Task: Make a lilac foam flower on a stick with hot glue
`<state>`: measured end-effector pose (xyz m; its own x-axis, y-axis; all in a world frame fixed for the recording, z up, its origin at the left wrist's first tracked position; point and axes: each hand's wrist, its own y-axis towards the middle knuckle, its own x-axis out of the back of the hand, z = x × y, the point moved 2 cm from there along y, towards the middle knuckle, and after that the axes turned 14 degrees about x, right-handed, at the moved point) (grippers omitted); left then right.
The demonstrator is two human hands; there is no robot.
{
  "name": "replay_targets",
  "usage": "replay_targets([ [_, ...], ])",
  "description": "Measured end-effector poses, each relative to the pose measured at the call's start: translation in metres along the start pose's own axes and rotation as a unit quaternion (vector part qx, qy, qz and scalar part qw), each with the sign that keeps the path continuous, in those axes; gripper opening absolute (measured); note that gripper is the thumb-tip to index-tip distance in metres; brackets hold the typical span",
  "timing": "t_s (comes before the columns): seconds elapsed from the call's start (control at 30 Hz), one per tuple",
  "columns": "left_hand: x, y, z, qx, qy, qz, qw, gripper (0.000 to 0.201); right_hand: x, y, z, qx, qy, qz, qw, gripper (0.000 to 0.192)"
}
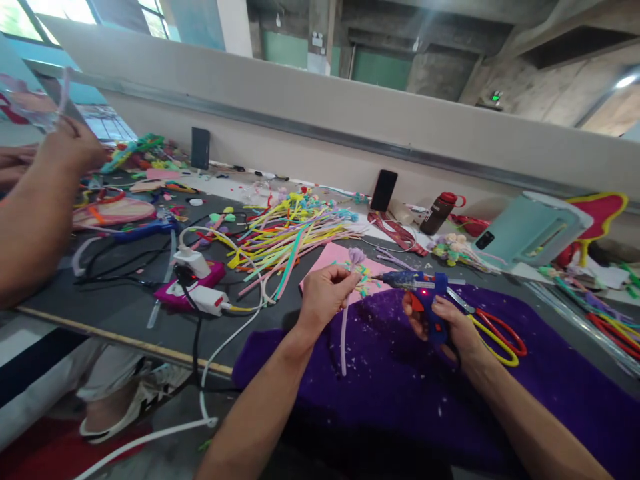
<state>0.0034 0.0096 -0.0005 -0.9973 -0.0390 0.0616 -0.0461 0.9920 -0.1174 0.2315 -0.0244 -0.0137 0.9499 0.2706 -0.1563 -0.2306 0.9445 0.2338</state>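
Gluing a pipe-cleaner flower over the purple cloth

Our left hand (325,293) pinches the pipe-cleaner flower stem (344,333) upright above the purple cloth (380,373), and our right hand (443,323) is wrapped around the blue glue gun (417,283), its nozzle aimed just beside the flower head (356,257). We judge it best to keep the stem steady, touch the nozzle lightly and keep our fingers away from the tip. We can read no brand or writing anywhere.

grey low wall (350,107) w/ windows (30,13) top left, bare concrete ceiling (450,40).
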Motion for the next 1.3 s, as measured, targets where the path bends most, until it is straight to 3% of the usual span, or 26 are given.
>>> replay_targets([
  [0.43, -0.001, -0.002, -0.004, -0.018, 0.05, -0.034, 0.998, 0.022, -0.003, 0.002, -0.004, 0.016, -0.063, 0.001, 0.998, 0.045],
  [0.6, -0.007, -0.001, 0.0, 0.049, -0.01, 0.064, 0.997, 0.027, -0.006, -0.002, 0.005, 0.033, -0.114, 0.022, 0.993, 0.033],
  [0.77, -0.014, 0.002, 0.007, 0.115, -0.094, 0.168, 0.975, 0.028, -0.013, -0.014, 0.014, 0.09, -0.181, 0.043, 0.978, 0.025],
  [1.0, -0.018, 0.004, 0.011, 0.122, -0.107, 0.198, 0.967, 0.031, -0.017, -0.032, 0.009, 0.138, -0.266, 0.067, 0.952, 0.024],
  [1.3, -0.022, 0.002, 0.012, 0.115, -0.063, 0.197, 0.972, 0.03, -0.009, -0.03, 0.003, 0.171, -0.328, 0.069, 0.926, 0.028],
])
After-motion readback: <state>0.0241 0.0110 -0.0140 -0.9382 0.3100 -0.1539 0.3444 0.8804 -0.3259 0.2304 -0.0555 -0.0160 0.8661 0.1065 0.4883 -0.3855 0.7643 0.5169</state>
